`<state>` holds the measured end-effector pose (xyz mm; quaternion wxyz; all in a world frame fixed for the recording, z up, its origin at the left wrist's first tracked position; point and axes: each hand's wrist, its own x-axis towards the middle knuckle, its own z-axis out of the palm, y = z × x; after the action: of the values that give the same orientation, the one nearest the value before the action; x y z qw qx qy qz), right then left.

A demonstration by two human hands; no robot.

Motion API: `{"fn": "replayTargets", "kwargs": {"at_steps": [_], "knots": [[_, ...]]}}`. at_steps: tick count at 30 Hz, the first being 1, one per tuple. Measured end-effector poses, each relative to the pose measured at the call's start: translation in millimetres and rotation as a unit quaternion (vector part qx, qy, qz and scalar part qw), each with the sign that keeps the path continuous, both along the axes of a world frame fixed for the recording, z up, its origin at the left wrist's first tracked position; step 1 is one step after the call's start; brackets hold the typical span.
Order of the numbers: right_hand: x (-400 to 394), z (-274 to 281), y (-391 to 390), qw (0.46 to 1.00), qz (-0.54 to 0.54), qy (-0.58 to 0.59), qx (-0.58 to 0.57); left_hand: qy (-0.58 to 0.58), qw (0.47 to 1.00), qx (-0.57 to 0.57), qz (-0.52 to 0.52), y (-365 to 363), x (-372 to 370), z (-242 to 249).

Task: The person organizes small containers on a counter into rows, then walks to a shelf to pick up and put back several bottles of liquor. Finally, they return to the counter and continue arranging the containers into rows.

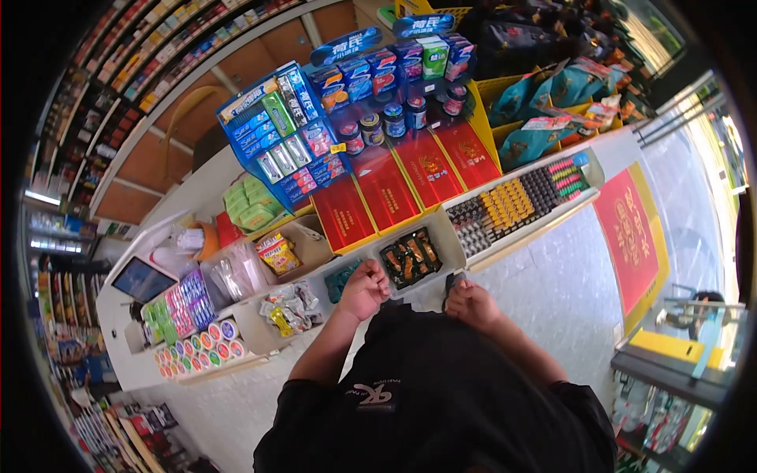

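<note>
My left hand (367, 290) is raised in front of my chest with its fingers curled closed. Whatever it may hold is hidden or too small to name. My right hand (471, 305) is also closed, and a small dark piece (452, 282) shows at its fingertips; I cannot make out what it is. Just beyond both hands sits a black tray of dark and brown wrapped packets (412, 258). Teal packets (342, 280) lie in the bin beside my left hand. The black shirt (441, 394) I wear fills the lower middle.
A shop counter carries red boxes (410, 189), a blue gum display (276, 130) and a rack of lighters (512, 203). Foil snack bags (290, 309) and round tubs (201, 347) fill bins at left. A tablet (143, 279) lies behind. Bagged goods (544, 118) stand far right.
</note>
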<state>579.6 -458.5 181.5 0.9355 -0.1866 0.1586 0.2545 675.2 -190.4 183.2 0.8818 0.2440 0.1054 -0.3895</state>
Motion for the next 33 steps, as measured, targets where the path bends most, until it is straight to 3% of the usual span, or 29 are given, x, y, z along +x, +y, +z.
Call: {"fn": "replayTargets", "kwargs": {"at_steps": [2, 6, 7, 9, 10, 12, 16, 18, 22, 24, 27, 29, 32, 33], "knots": [[10, 5, -26, 1.0, 0.02, 0.004, 0.006, 0.004, 0.996, 0.011, 0.086, -18, -6, 4], [33, 5, -76, 0.998, 0.055, 0.003, -0.026, -0.015, 0.998, -0.006, 0.065, -65, -27, -3], [37, 7, -86, 0.997, 0.07, 0.005, -0.024, 0.005, 0.996, 0.064, 0.066, -79, -32, 0], [48, 14, -103, 0.973, 0.179, -0.118, -0.084, 0.036, 0.993, 0.045, 0.101, -99, -43, -1], [51, 18, -109, 0.971, 0.194, -0.117, -0.079, 0.065, 0.99, 0.023, 0.121, -106, -50, -1], [59, 22, -116, 0.93, 0.302, -0.156, -0.14, 0.07, 0.985, 0.042, 0.153, -115, -63, 3], [74, -1, -115, 0.876, 0.426, -0.172, -0.149, 0.099, 0.956, 0.078, 0.264, -118, -93, 12], [79, 0, -103, 0.8, 0.523, -0.213, -0.205, 0.112, 0.942, 0.107, 0.297, -114, -107, 15], [84, 16, -85, 0.751, 0.55, -0.288, -0.223, 0.154, 0.903, 0.184, 0.355, -104, -122, 25], [85, 23, -78, 0.718, 0.562, -0.326, -0.251, 0.111, 0.89, 0.295, 0.33, -89, -112, 30], [80, 28, -77, 0.732, 0.529, -0.332, -0.273, -0.12, 0.793, 0.533, 0.269, -54, -66, 38], [74, 27, -83, 0.752, 0.511, -0.314, -0.273, -0.303, 0.633, 0.677, 0.223, -30, -21, 67], [65, 19, -97, 0.785, 0.481, -0.264, -0.286, -0.347, 0.454, 0.813, 0.11, -15, 51, 152], [61, 14, -102, 0.8, 0.466, -0.233, -0.297, -0.457, 0.353, 0.796, 0.183, 8, 82, 142]]}}
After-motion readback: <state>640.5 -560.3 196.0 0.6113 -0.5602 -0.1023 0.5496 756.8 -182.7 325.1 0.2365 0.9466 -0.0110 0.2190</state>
